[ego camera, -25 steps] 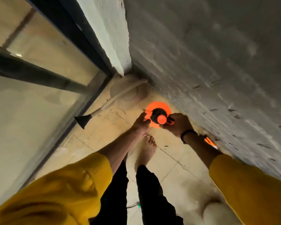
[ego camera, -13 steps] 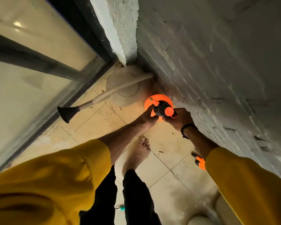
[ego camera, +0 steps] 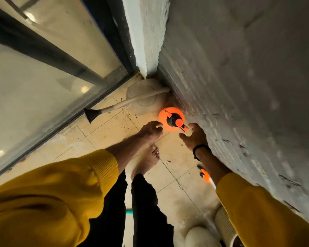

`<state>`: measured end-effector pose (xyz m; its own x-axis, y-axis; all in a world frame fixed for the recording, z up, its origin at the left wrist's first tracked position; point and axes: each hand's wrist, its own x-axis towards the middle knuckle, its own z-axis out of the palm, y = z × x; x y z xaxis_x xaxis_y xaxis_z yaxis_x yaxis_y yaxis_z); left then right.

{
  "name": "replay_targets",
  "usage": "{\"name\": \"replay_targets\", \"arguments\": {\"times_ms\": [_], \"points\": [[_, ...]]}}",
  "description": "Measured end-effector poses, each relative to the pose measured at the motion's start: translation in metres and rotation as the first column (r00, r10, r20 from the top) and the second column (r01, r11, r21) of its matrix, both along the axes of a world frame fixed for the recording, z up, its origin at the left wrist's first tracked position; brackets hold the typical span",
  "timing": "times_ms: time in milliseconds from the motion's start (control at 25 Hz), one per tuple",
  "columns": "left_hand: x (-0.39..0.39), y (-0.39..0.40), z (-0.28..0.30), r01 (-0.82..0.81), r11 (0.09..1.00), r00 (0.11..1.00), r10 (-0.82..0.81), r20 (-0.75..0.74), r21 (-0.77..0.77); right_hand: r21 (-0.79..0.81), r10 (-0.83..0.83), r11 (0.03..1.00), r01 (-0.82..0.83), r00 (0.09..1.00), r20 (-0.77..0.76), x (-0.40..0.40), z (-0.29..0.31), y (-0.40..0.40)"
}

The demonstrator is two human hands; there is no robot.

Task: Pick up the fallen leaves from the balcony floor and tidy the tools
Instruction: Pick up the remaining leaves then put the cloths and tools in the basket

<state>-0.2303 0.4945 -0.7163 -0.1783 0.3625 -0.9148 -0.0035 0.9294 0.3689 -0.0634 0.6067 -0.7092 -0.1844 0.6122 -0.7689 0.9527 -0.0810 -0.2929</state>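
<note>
two bare hands reach down toward the round orange plastic pressure sprayer with a black pump top [ego camera: 171,118], which stands on the beige tiled balcony floor [ego camera: 103,132] at about twelve o'clock from the person's bare foot [ego camera: 146,162], close against the rough grey plastered wall [ego camera: 239,86]. the left hand [ego camera: 151,130] sits at the sprayer's seven o'clock, its fingers loosely curled and holding nothing, fingertips just beside or perhaps grazing the orange body; the view is too blurred to tell which. the right hand [ego camera: 194,136] is at the sprayer's four o'clock, fingers spread and apart from the tool, clasping nothing, with a black band [ego camera: 201,148] on the wrist. both arms wear mustard-yellow sleeves [ego camera: 61,193] pushed up the forearm.

at the sprayer's eleven o'clock, tucked into the corner, stands a pale cream plastic watering can [ego camera: 144,100], its long spout ending in a black rose [ego camera: 91,114] that points toward nine o'clock along the dark-framed glass sliding door [ego camera: 43,77]. at the sprayer's five o'clock, partly hidden behind the right forearm, an orange and black handled tool [ego camera: 204,175] lies on the floor near the wall. small dark specks of leaf litter [ego camera: 168,161] dot the tiles around the foot. a ribbed cream pot [ego camera: 223,223] stands at the lower edge beside the wall.
</note>
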Motion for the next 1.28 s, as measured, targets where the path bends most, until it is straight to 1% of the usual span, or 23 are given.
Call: {"name": "replay_targets", "arguments": {"times_ms": [80,120,200,240,320,400,480,560,640,720,840,880,960,1040,1120,1200,1280], "points": [[-0.019,-0.018,0.063,0.000,1.000,0.998,0.002,-0.060,0.029,-0.047,-0.076,0.996,0.075,0.997,-0.011,-0.002,0.059,-0.006],[-0.026,-0.033,0.096,0.007,1.000,0.995,-0.004,-0.100,0.031,-0.074,-0.081,0.994,0.079,0.996,-0.022,-0.002,0.093,-0.012],[-0.045,-0.065,0.164,0.061,0.998,0.981,-0.056,-0.187,0.019,-0.117,-0.088,0.990,0.077,0.992,-0.092,-0.008,0.158,-0.026],[-0.051,-0.079,0.190,-0.012,0.999,0.978,0.018,-0.209,0.031,-0.143,-0.132,0.983,0.114,0.983,-0.125,-0.011,0.182,-0.031],[-0.063,-0.107,0.243,-0.171,0.979,0.959,0.192,-0.211,0.112,-0.214,-0.210,0.962,0.168,0.959,-0.189,-0.026,0.236,-0.043],[-0.074,-0.149,0.289,-0.310,0.926,0.915,0.352,-0.199,0.214,-0.231,-0.189,0.964,0.135,0.955,-0.228,-0.043,0.287,-0.064],[-0.076,-0.197,0.330,-0.470,0.835,0.837,0.525,-0.155,0.286,-0.236,-0.103,0.971,0.046,0.966,-0.238,-0.062,0.323,-0.092],[-0.064,-0.249,0.376,-0.617,0.724,0.727,0.675,-0.128,0.308,-0.249,0.006,0.966,-0.067,0.971,-0.240,-0.088,0.355,-0.130],[-0.045,-0.298,0.394,-0.737,0.614,0.620,0.780,-0.079,0.283,-0.254,0.121,0.950,-0.183,0.963,-0.241,-0.111,0.368,-0.170],[-0.029,-0.356,0.404,-0.843,0.456,0.474,0.880,-0.006,0.285,-0.249,0.246,0.919,-0.305,0.938,-0.243,-0.138,0.386,-0.225],[-0.017,-0.452,0.408,-0.917,0.215,0.251,0.966,0.067,0.337,-0.296,0.432,0.830,-0.473,0.880,-0.195,-0.176,0.410,-0.337],[-0.011,-0.488,0.410,-0.923,0.126,0.167,0.983,0.083,0.364,-0.295,0.518,0.780,-0.552,0.834,-0.192,-0.183,0.417,-0.381],[0.002,-0.553,0.418,-0.920,-0.017,0.027,0.994,0.107,0.392,-0.265,0.665,0.666,-0.697,0.716,-0.211,-0.194,0.434,-0.467],[0.026,-0.630,0.427,-0.901,-0.165,-0.132,0.985,0.108,0.400,-0.257,0.759,0.542,-0.800,0.597,-0.259,-0.198,0.450,-0.562],[0.056,-0.703,0.443,-0.861,-0.287,-0.283,0.956,0.075,0.419,-0.273,0.823,0.414,-0.869,0.485,-0.296,-0.196,0.460,-0.644],[0.091,-0.763,0.455,-0.807,-0.382,-0.409,0.912,0.040,0.451,-0.277,0.869,0.299,-0.913,0.380,-0.316,-0.193,0.461,-0.709],[0.118,-0.807,0.463,-0.771,-0.437,-0.497,0.868,-0.008,0.464,-0.283,0.895,0.210,-0.936,0.301,-0.330,-0.192,0.462,-0.756]]}}
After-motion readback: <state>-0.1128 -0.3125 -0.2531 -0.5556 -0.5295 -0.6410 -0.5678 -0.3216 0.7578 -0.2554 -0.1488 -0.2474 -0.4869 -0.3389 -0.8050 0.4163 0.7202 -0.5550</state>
